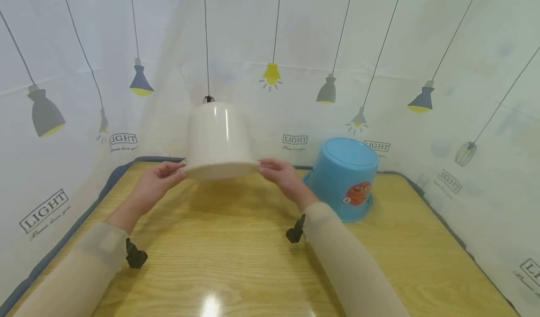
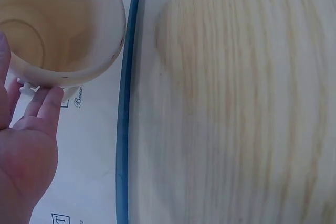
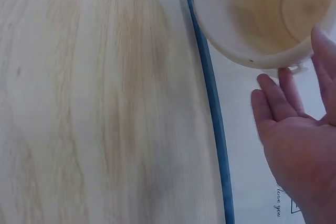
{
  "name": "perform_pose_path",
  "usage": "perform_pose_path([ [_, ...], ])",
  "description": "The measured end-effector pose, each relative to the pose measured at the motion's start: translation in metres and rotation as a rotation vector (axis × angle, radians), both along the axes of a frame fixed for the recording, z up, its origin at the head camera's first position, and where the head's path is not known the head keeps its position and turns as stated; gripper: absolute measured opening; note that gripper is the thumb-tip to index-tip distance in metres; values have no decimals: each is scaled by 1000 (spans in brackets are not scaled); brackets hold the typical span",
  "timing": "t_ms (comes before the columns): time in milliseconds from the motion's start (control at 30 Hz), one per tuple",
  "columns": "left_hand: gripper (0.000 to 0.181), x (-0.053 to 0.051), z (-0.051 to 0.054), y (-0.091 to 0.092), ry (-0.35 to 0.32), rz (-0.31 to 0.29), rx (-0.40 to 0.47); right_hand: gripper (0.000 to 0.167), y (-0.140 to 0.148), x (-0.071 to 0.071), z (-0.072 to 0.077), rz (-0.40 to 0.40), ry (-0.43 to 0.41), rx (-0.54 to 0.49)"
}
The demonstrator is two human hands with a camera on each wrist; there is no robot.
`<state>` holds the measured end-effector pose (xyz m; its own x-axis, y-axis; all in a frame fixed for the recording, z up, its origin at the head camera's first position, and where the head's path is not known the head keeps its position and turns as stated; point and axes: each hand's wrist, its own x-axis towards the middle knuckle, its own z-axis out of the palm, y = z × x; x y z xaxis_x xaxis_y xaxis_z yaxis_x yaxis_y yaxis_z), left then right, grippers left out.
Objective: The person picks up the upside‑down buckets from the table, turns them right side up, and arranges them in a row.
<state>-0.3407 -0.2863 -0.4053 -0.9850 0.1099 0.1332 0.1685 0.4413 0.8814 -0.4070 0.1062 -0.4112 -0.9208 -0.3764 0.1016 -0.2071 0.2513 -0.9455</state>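
Observation:
A white bucket (image 1: 219, 136) hangs upside down above the far part of the table, its rim lowest and tilted so that the wrist views look into its hollow. My left hand (image 1: 153, 185) pinches the rim at its left side. On the opposite side my right hand (image 1: 287, 178) pinches the rim too. In the left wrist view, fingers of the left hand (image 2: 29, 150) lie beneath the bucket's rim (image 2: 73, 77), beside a small white lug. The right hand (image 3: 304, 150) is placed likewise on the bucket (image 3: 252, 56) in the right wrist view.
A blue bucket (image 1: 343, 176) with a red label stands upside down on the wooden table (image 1: 219, 256), just beyond my right wrist. White sheeting (image 1: 244, 40) printed with hanging lamps surrounds the table, whose edge has a dark blue border (image 2: 126, 129).

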Motion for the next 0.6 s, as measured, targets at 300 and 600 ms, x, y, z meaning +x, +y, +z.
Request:
perform_pose_path([
  [300, 30, 2, 5, 3, 55, -61, 355, 43, -3, 0, 1, -38, -12, -131],
  [600, 21, 4, 6, 2, 36, -102, 580, 43, -4, 1, 11, -18, -54, -217],
])
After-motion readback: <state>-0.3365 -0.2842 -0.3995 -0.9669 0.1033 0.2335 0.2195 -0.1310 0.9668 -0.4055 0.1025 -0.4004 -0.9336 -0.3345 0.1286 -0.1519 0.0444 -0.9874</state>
